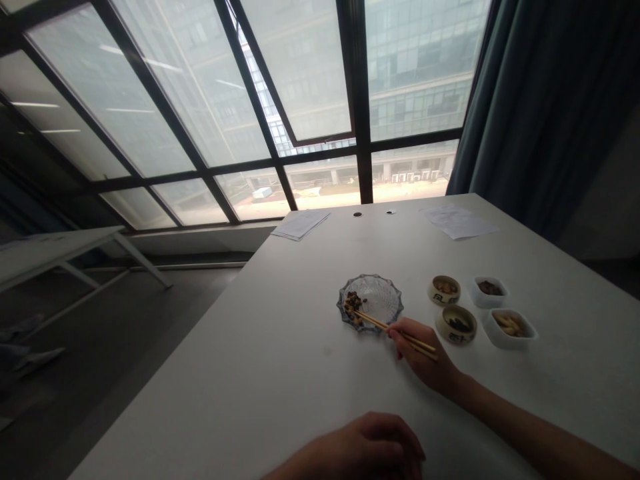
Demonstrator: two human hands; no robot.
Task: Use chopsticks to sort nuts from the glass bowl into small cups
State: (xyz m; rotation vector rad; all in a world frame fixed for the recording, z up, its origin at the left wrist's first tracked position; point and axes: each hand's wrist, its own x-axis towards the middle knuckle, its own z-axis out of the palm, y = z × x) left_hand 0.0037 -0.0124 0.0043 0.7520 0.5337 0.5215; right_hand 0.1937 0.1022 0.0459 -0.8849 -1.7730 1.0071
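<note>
My right hand (423, 353) is closed around a pair of wooden chopsticks (373, 321). Their tips reach the small dark and brown pieces (353, 305) heaped at the left side of a clear glass plate (383, 288) with a scalloped rim. Whether a piece is pinched between the tips is too small to tell. Low in the view, my left hand (373, 443) rests by the table's near side, apart from the dishes. Its fingers bend loosely, with a gap at the thumb and nothing seen in it; the fingertips are partly cut off.
Right of the plate stand two round patterned bowls, one behind (444, 300) and one in front (445, 333), and two translucent plastic tubs (477, 301), all holding food pieces. Papers (300, 225) lie at the far left of the white table (240, 373), more sheets (457, 221) at far right.
</note>
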